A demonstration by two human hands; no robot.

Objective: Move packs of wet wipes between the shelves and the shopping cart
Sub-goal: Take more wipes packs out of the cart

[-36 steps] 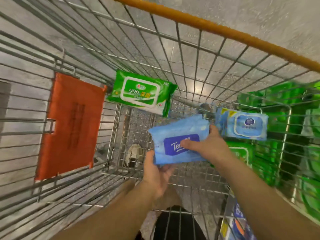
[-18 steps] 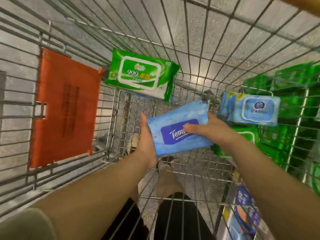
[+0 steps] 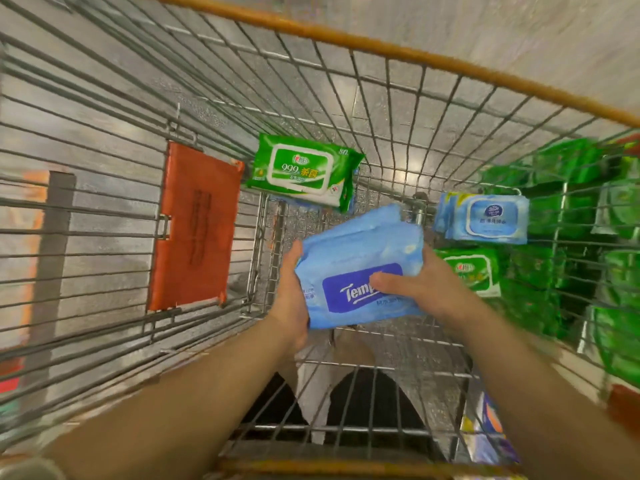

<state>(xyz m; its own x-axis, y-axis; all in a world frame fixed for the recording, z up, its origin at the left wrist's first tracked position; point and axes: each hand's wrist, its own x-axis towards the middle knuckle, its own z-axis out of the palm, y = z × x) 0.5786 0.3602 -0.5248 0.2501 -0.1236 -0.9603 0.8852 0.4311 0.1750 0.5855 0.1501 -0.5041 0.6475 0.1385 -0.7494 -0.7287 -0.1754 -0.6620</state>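
Head view into the shopping cart. Both hands hold one blue pack of wet wipes above the cart's wire floor, near its middle. The left hand cups the pack's left edge, fingers hidden beneath; the right hand grips the right edge with the thumb pressed on the dark blue label. The pack is tilted, its far end higher.

Whether the pack is coming out or going in cannot be read from this moment. Either way, it is best kept level between the two hands and clear of the wire sides, with the grip eased only once its weight rests on something.

Beyond the blue pack a green pack leans against the cart's far wall; to its right lie a light-blue pack and another green pack. An orange panel hangs on the left wall. Outside the right wall, green goods crowd the shelves. Pale speckled floor shows through the wires.
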